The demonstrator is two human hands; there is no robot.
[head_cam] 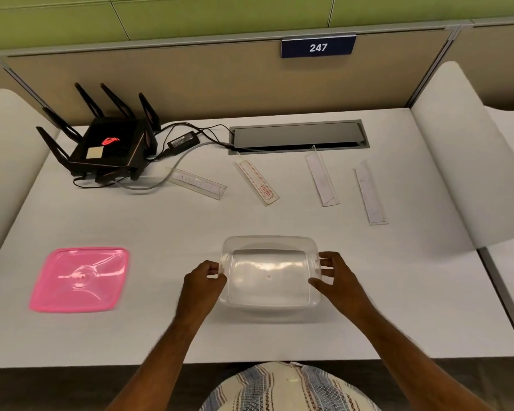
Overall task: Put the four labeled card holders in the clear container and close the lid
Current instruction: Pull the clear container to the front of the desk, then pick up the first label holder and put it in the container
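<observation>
A clear plastic container (pixel 270 241) sits open and empty on the white desk, near the front middle. My left hand (pixel 204 280) grips its left rim and my right hand (pixel 334 274) grips its right rim. A pink lid (pixel 79 278) lies flat to the left, apart from the container. Several clear card holders with paper labels lie in a row behind the container: one at the left (pixel 198 183), one with red print (pixel 257 182), one right of centre (pixel 322 180) and one at the far right (pixel 370 195).
A black router (pixel 107 145) with antennas stands at the back left, its power brick (pixel 184 140) and cables trailing toward a grey cable hatch (pixel 297 136). White side dividers (pixel 454 161) flank the desk. A beige partition with sign 247 (pixel 318 47) closes the back.
</observation>
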